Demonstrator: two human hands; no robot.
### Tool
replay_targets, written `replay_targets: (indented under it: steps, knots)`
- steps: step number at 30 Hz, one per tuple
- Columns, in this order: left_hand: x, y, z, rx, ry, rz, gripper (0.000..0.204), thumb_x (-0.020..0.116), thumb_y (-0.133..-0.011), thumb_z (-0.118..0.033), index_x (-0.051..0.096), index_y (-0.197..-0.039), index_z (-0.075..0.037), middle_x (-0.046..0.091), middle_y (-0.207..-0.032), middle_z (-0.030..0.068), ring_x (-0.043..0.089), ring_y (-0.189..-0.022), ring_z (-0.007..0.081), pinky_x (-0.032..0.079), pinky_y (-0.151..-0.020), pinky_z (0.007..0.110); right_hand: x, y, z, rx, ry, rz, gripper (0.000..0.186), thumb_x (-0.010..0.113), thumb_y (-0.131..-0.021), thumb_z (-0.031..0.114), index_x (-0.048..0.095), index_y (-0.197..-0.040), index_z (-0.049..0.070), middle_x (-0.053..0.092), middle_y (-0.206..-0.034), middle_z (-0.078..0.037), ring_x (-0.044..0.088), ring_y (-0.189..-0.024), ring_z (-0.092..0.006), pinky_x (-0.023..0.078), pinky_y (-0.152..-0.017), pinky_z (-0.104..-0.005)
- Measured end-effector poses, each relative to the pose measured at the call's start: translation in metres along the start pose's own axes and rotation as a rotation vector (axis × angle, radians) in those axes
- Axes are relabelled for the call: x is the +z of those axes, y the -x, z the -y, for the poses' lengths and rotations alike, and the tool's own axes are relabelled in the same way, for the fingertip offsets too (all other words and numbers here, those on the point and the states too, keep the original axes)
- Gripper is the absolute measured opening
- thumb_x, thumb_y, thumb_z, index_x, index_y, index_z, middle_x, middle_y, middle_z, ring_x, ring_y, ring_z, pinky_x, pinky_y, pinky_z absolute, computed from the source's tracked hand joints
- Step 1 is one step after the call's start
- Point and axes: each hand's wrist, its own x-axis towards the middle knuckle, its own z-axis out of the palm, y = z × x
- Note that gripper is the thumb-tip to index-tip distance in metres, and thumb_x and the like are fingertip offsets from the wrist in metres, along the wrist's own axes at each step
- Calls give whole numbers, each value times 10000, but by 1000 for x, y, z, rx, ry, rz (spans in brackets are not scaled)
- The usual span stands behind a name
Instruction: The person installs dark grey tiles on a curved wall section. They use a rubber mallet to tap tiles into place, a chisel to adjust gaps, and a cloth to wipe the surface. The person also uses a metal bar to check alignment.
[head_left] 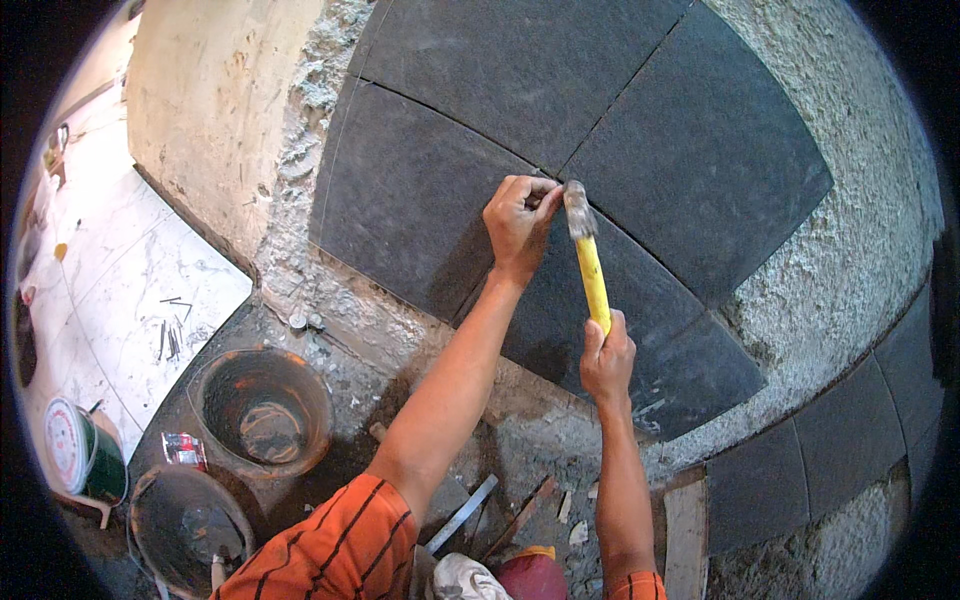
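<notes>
My right hand (608, 365) grips a hammer (592, 280) by its yellow handle. The worn metal head is at the joint where the dark grey tiles (690, 170) meet. Close beside the head, my left hand (518, 228) is closed in a pinch, thumb against fingertips, at that same joint. Whatever lies between the fingertips is too small or hidden to make out. Narrow gaps run between the large tiles, and rough mortar surrounds them.
Two dirty black buckets (318, 410) stand at the lower left, near a green tub with a white lid (68, 440). Several dark nails or thin rods (172, 340) lie on white marbled tiles (120, 270). Wood strips and scraps (520, 515) are below my arms. More dark tiles (850, 450) lie right.
</notes>
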Motion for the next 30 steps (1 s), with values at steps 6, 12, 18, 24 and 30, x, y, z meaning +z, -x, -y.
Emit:
replay_targets:
  steps: [6,12,18,24,30]
  knots:
    - [1,-1,-3,20,-31,-18,135,772,-753,-131,672,-783,-46,636,-739,60,617,-627,145,495,-579,269,-1,1,3,12,-55,2,304,501,-942,341,513,-1012,46,595,-719,-213,610,-670,-434,461,-561,-485]
    - [2,-1,0,13,-86,3,166,802,-721,-136,669,-769,-50,657,-762,50,612,-638,125,494,-597,261,-4,33,-7,46,-109,-39,255,497,-922,297,506,-965,45,559,-674,-182,591,-615,-411,447,-542,-459]
    - [1,0,-5,17,-77,27,178,803,-728,-140,662,-793,-53,663,-769,44,609,-633,115,497,-594,262,-15,189,-42,214,-59,37,320,504,-934,320,500,-845,12,471,-611,-139,519,-542,-310,389,-526,-401]
    - [-7,3,-6,0,-119,53,182,797,-740,-133,656,-827,-58,669,-769,37,609,-643,108,497,-605,260,-37,377,-49,671,-43,192,355,583,-902,317,568,-788,-19,506,-628,-139,517,-583,-281,401,-557,-419]
    - [-7,1,-8,68,-157,44,154,790,-742,-126,661,-787,-54,672,-769,42,610,-644,112,490,-609,257,-53,464,-48,971,-60,288,346,578,-900,343,598,-858,1,561,-671,-185,564,-614,-347,426,-576,-447]
